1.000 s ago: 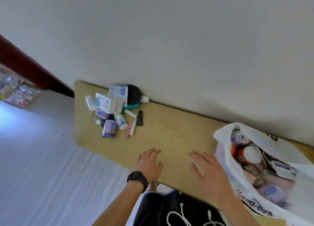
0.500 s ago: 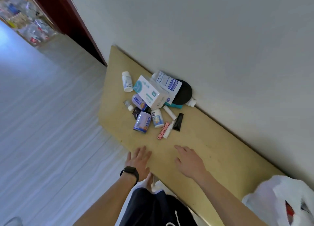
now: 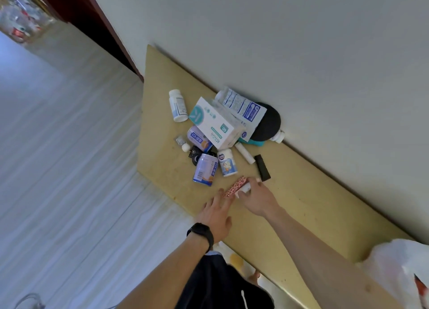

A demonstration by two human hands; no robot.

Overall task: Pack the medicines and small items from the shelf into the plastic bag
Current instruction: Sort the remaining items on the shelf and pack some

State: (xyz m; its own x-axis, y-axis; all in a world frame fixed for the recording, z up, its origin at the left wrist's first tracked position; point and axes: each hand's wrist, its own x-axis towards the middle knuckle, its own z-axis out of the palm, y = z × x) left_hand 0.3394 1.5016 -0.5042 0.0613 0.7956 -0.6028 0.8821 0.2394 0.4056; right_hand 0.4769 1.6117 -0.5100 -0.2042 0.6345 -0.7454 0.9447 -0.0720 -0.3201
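Shelf (image 3: 313, 204) pickup step: right hand (image 3: 257, 199) pinches white tube (image 3: 246, 188), left hand (image 3: 216, 213) fingers (image 3: 222, 200) straight at patterned stick (image 3: 235, 188); next, lift both to plastic bag (image 3: 394, 262).

grey wall (image 3: 301, 41), dark red door frame (image 3: 92, 23), pale striped floor (image 3: 58, 169), blurred clutter (image 3: 18, 18) top left
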